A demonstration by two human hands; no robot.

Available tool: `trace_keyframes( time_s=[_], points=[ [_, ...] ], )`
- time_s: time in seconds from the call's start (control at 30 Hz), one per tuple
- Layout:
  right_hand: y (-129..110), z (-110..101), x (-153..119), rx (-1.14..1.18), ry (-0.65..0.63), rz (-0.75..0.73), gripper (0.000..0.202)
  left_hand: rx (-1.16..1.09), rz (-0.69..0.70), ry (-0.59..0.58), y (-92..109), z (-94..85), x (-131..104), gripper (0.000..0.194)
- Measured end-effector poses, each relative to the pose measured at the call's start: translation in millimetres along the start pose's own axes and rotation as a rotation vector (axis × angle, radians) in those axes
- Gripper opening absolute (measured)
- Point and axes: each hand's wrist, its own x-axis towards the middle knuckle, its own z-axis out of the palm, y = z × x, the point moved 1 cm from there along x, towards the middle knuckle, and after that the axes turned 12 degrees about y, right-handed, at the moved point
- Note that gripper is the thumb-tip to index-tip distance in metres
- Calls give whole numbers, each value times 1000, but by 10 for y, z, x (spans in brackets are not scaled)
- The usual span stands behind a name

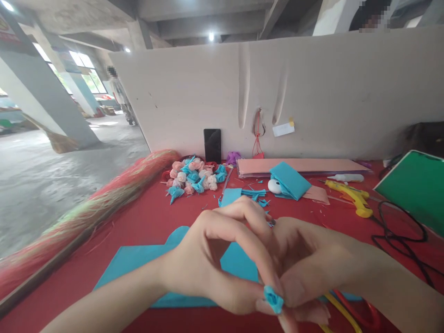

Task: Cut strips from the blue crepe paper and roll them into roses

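Low in the head view, a small rolled blue paper flower (274, 299) sits between the fingertips of both hands. My left hand (222, 259) pinches it from the left, thumb below and index finger above. From the right, my right hand (312, 268) holds it too, its thumb against the flower's side; some of its fingers are hidden behind. Beneath my hands lies a large blue sheet (135, 263) on the red table (145, 222). Blue strips and scraps (255, 193) lie just beyond my fingers.
Pink, white, red and blue flowers (194, 175) are piled at back left, beside a phone (212, 145). Folded blue paper (290, 180), a glue bottle (347, 177) and a yellow glue gun (354, 196) with a black cable lie right. A person (120, 95) stands far left.
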Motion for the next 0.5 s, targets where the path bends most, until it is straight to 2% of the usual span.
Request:
trace_keyframes(
  time_s=[0.13,0.3,0.4,0.5],
  points=[
    [41,-36,-1,-6,6,-7,10,17,69,-13,-12,-13,24,29],
    [74,-57,-12,-54,69,-108,8,49,40,-43,-27,-47,13,25],
    [88,-57,-35,-158,166,-279,12,46,-10,5,-30,-59,-19,17],
    [102,-32,-76,-390,389,-546,18,92,-41,94,-32,-54,-46,13]
  ],
)
